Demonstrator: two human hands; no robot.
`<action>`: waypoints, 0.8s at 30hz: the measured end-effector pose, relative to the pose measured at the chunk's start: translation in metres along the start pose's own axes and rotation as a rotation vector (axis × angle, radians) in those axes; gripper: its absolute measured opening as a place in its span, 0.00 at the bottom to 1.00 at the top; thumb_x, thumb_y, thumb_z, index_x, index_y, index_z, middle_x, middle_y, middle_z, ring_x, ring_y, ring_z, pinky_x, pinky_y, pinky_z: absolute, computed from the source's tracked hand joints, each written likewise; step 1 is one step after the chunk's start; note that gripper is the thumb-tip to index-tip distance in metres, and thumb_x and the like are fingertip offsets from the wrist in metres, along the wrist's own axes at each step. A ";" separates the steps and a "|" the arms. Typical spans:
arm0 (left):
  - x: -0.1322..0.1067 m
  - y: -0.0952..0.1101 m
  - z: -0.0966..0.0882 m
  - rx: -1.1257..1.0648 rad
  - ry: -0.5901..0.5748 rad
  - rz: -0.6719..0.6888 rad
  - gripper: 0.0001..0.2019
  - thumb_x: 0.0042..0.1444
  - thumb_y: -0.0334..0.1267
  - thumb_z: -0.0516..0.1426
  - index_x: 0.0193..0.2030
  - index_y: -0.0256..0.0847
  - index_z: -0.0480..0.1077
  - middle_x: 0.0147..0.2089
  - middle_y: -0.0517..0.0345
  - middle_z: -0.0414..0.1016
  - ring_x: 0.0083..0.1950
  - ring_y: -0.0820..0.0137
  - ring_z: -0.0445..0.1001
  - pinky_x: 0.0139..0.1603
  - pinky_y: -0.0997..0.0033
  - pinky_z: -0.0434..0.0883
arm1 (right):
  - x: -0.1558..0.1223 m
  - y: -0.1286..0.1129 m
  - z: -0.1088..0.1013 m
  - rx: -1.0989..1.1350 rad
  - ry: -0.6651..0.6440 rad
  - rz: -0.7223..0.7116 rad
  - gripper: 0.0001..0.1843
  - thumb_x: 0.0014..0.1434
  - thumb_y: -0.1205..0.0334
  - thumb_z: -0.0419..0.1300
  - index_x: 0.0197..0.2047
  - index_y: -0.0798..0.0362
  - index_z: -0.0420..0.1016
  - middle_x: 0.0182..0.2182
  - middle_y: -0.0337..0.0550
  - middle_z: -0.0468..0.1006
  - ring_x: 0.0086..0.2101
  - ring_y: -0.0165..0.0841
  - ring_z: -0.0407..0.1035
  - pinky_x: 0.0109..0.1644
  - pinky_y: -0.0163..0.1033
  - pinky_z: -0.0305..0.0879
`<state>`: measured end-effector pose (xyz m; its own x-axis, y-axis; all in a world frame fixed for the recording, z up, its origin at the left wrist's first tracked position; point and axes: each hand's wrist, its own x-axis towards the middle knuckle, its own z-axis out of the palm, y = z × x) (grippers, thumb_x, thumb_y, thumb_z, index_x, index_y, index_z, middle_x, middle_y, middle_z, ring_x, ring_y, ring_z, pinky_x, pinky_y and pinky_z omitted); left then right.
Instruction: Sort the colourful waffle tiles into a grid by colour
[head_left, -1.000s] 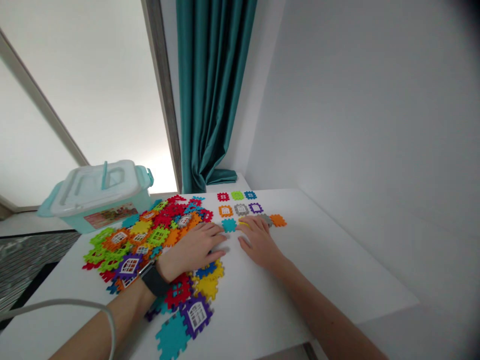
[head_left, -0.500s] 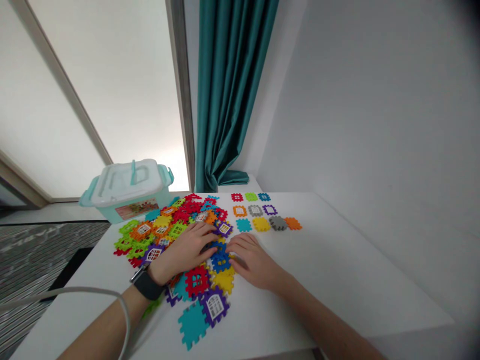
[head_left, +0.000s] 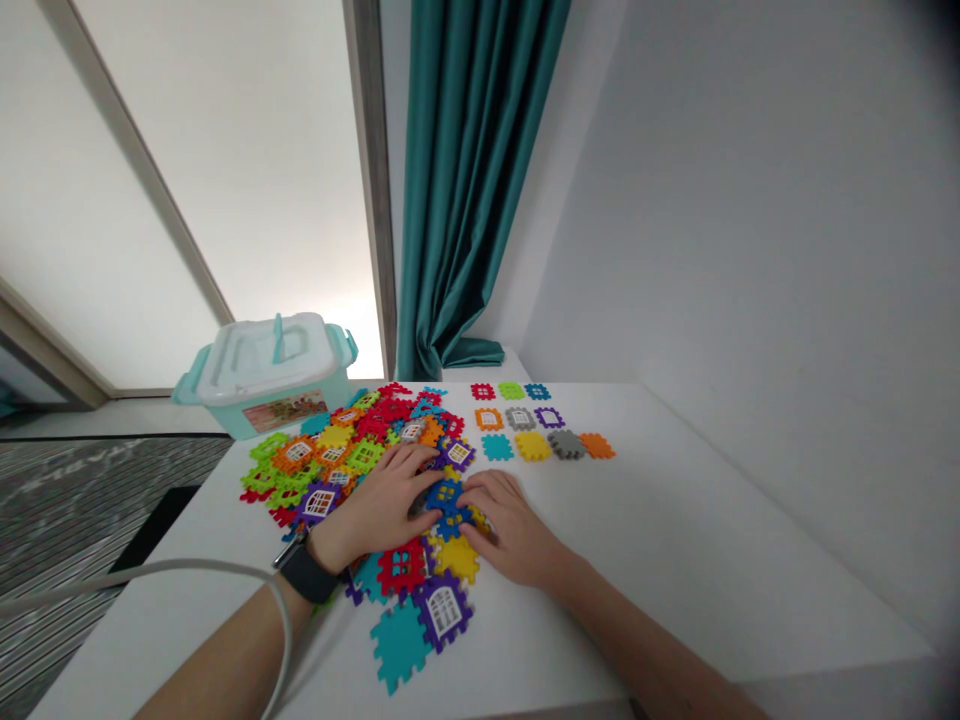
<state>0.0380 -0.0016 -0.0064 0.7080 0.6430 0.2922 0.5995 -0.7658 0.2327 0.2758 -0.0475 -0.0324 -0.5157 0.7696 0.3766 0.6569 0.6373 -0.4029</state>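
Note:
Both my hands are close together over a blue plastic window tile (head_left: 447, 506), and their fingertips press on it from either side. My left hand (head_left: 384, 497) rests along the edge of a heap of colourful interlocking tiles (head_left: 337, 455). My right hand (head_left: 506, 527) lies on the white table (head_left: 645, 540), just beside a yellow tile (head_left: 456, 558). Above my hands, several single tiles (head_left: 532, 420) stand apart in neat rows. A teal tile (head_left: 400, 645) and a purple window tile (head_left: 442, 612) lie near the table's front.
A pale turquoise plastic box (head_left: 262, 375) with a clear lid stands behind the heap at the table's far left corner. A teal curtain (head_left: 465, 180) hangs behind the table. A white wall rises on the right. A cable (head_left: 187, 570) crosses above my left forearm.
My two hands have closed toward each other onto the blue tile. The camera view has shifted slightly, and the rows of tiles look unchanged.

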 end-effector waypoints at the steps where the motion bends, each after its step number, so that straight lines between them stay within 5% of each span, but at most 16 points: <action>1: 0.000 0.000 0.000 0.005 0.003 -0.003 0.19 0.60 0.46 0.61 0.57 0.43 0.74 0.64 0.45 0.68 0.68 0.50 0.62 0.70 0.44 0.59 | 0.000 0.000 0.000 0.000 0.001 0.003 0.09 0.63 0.65 0.61 0.47 0.49 0.72 0.50 0.49 0.75 0.52 0.43 0.68 0.59 0.53 0.64; 24: -0.001 0.000 0.002 0.005 -0.015 -0.031 0.13 0.57 0.39 0.62 0.48 0.43 0.69 0.63 0.45 0.67 0.67 0.48 0.61 0.67 0.42 0.61 | 0.000 0.001 0.003 -0.032 0.040 0.037 0.06 0.64 0.64 0.60 0.45 0.49 0.71 0.53 0.49 0.76 0.54 0.43 0.69 0.60 0.53 0.63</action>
<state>0.0382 -0.0018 -0.0086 0.6947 0.6665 0.2705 0.6229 -0.7455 0.2372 0.2747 -0.0472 -0.0355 -0.4683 0.7901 0.3956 0.6927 0.6062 -0.3907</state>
